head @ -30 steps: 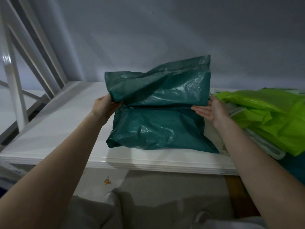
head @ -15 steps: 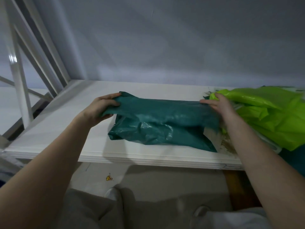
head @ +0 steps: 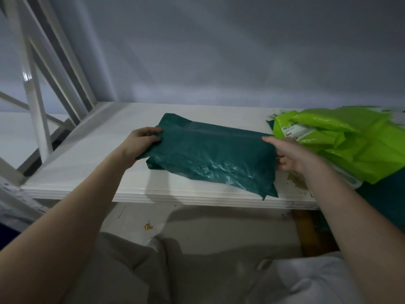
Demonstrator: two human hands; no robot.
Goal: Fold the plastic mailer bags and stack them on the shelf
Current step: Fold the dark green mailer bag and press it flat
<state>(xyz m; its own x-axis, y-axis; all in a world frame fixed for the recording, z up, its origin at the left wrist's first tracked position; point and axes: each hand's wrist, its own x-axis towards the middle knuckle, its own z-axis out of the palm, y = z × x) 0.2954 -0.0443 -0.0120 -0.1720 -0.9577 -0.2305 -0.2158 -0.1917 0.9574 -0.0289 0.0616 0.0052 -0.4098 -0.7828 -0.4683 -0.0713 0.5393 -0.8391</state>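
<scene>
While the left hand (head: 140, 142) grips the folded green mailer (head: 210, 154), right-hand fingers (head: 282, 163) curl under its other end.

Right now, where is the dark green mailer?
In the head view the dark green mailer lies folded mid-shelf, held between the left hand and right hand, beside the lime green bags.

White shelf (head: 92, 163) — green mailer (head: 210, 159), lime bags (head: 355, 145).
</scene>
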